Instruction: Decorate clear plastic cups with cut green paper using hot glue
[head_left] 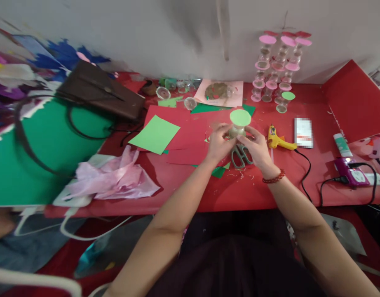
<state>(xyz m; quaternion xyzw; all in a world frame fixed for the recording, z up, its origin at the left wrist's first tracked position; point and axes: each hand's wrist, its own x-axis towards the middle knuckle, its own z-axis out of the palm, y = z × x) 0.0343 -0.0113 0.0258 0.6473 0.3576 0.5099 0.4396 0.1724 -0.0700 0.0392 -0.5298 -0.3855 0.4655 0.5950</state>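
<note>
Between my two hands is a clear hourglass-shaped piece, seemingly plastic (237, 131), with a round light green paper disc (240, 117) on its top. My left hand (221, 142) grips its left side, fingers curled around the lower part. From the right, my right hand (254, 144) holds the same piece with thumb and fingers. The underside is hidden by my fingers. Just below my hands lie scissors (238, 159) with grey-green handles, their blades hidden. A yellow glue gun (279, 139) rests right of my right hand.
Red (190, 154) and light green paper (155, 134) lie left. Similar hourglass pieces with pink discs (272, 66) stand at the back right. A brown bag (103, 90), pink plastic bag (116, 175), glue stick (342, 144) and purple power socket (352, 171) flank the work area; cords trail right.
</note>
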